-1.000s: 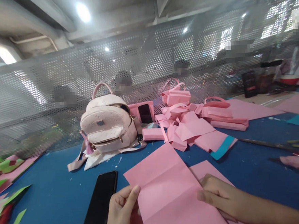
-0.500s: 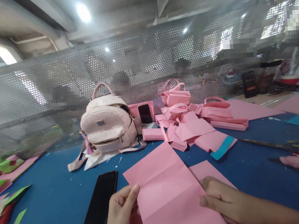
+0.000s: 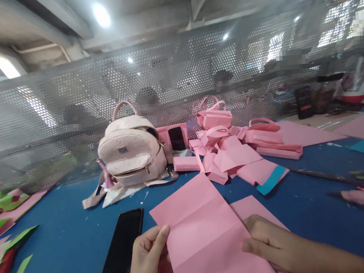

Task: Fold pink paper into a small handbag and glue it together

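A creased sheet of pink paper (image 3: 204, 230) is held up at the bottom middle, its fold lines running across it. My left hand (image 3: 151, 253) pinches its left edge between thumb and fingers. On the right edge, my right hand (image 3: 267, 245) grips the same sheet, thumb on top and fingers partly hidden behind. Another pink sheet (image 3: 252, 206) shows beneath it on the right. Close to my left hand lies a black phone (image 3: 122, 244) on the blue table (image 3: 66, 227).
A pale pink backpack (image 3: 133, 152) stands at the back. Beside it are a pile of folded pink paper pieces (image 3: 233, 153) and a smaller phone (image 3: 176, 138). Red-handled scissors (image 3: 6, 269) and green scraps lie at left. A perforated metal screen (image 3: 171, 70) runs behind.
Both hands and the pink sheet stay almost exactly where they were. Behind the screen, the people's heads have shifted slightly.
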A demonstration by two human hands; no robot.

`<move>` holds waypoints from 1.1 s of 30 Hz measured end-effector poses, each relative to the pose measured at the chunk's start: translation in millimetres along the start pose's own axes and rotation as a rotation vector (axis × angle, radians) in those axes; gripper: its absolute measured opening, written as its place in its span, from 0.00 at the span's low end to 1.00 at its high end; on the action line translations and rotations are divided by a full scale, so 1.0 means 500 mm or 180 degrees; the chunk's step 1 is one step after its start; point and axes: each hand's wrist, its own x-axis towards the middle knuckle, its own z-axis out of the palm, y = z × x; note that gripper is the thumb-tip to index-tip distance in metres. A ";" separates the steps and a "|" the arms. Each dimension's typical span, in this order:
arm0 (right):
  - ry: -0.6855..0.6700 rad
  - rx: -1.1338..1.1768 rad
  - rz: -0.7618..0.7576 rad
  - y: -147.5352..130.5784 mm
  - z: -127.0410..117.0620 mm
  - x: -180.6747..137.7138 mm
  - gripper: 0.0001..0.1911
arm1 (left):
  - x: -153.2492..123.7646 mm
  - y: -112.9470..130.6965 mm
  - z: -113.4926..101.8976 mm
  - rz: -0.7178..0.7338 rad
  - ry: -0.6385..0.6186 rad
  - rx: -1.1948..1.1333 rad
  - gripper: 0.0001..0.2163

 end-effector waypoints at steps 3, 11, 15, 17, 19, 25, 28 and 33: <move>-0.0001 0.0006 0.0026 0.001 0.000 0.002 0.38 | 0.000 -0.001 0.001 0.0031 0.0035 -0.0005 0.19; 0.0209 0.0145 -0.0174 -0.006 0.000 0.004 0.35 | -0.001 0.002 0.002 0.0017 0.0014 0.0003 0.19; 0.0209 0.0229 -0.0249 -0.006 0.002 0.003 0.35 | -0.001 0.003 -0.001 -0.0007 -0.0005 0.0084 0.19; 0.0191 0.0222 -0.0245 -0.005 0.002 0.004 0.35 | 0.000 0.002 -0.003 0.0007 -0.0019 0.0092 0.20; 0.0185 0.0204 -0.0236 -0.004 0.002 0.004 0.35 | 0.000 0.002 -0.003 0.0010 -0.0024 0.0086 0.20; 0.0109 0.0141 -0.0166 -0.007 0.000 0.004 0.35 | -0.001 0.002 0.001 0.0028 0.0027 0.0025 0.20; 0.0088 0.0140 -0.0187 -0.012 -0.002 0.003 0.35 | -0.001 0.003 0.001 0.0030 0.0029 0.0064 0.20; 0.0097 0.0237 -0.0196 -0.012 -0.003 0.004 0.35 | -0.001 0.003 0.001 -0.0002 0.0002 0.0094 0.20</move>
